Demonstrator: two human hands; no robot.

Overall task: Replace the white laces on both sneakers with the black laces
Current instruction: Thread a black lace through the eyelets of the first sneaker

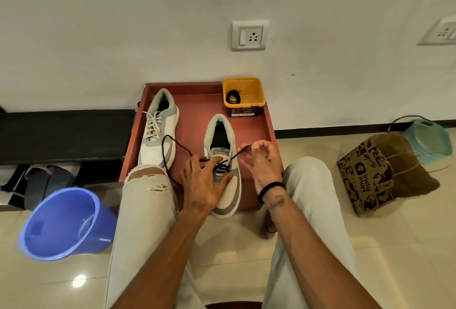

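Pinching grip: my right hand [261, 160] pinches one end of the black lace [170, 160] beside the near sneaker's collar.
Left hand [204, 182]: fingers spread, pressing on the near sneaker [228, 195] over its lower eyelets.
Lace state: I see black crossings low on this shoe; a loose loop trails left.
Far sneaker [158, 131]: white laces [153, 123] in place.
Location: both sneakers on the red tray [197, 101].
Surroundings: yellow tub [244, 96] with a second black lace [233, 96], blue bucket [66, 222], printed paper bag [370, 175].
Obstruction: my left knee overlaps the tray's near-left corner.

Even, soft indoor light fills the scene, moderately bright. A small white glare spot sits on the glossy floor [79, 281] near its lower left edge. Shadows are faint and diffuse. Wide-angle distortion bends the wall socket [441, 31] at the right edge; focus is slightly soft throughout.
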